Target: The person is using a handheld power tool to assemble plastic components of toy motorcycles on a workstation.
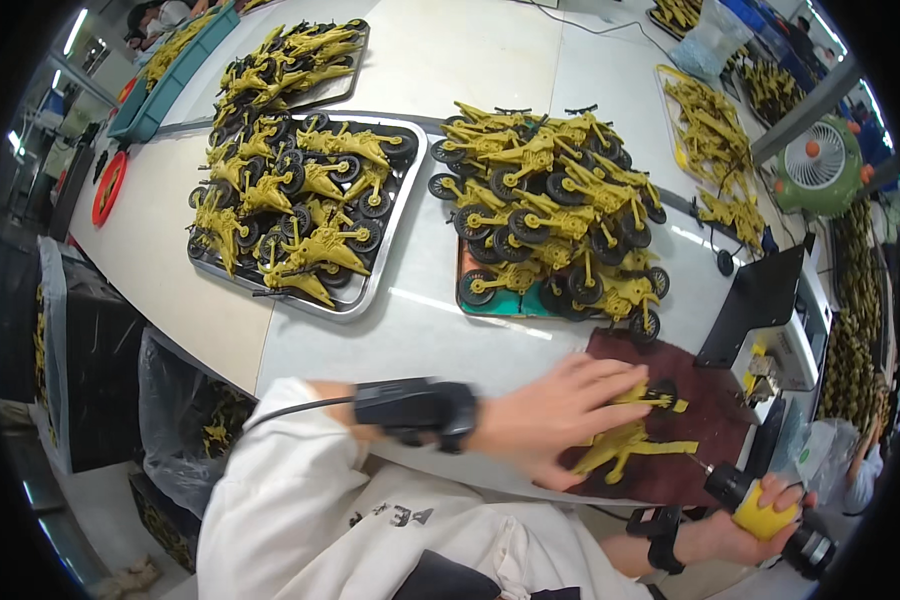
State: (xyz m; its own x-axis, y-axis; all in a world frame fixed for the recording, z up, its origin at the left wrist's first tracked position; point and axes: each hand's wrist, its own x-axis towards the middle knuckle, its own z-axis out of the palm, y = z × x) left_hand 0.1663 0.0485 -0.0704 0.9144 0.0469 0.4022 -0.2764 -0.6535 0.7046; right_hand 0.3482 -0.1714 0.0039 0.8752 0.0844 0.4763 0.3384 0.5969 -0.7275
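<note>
My left hand (570,415) reaches across from the left and grips a yellow toy motorcycle (620,445), slightly blurred, over a dark red cloth (705,420). A black wheel shows just beyond my fingertips; part of the toy is hidden under the hand. At the lower right, my right hand (755,530) is wrapped round a yellow and black electric screwdriver (765,512). Its thin bit points up and left, close to the end of a yellow part of the toy. Whether the bit touches it I cannot tell.
Beyond the cloth, a tall pile of yellow toy motorcycles (560,200) stands on a green tray (510,303). More fill a metal tray (348,312) to its left. A white and black machine (780,340) stands right of the cloth, with a green fan (818,165) farther back.
</note>
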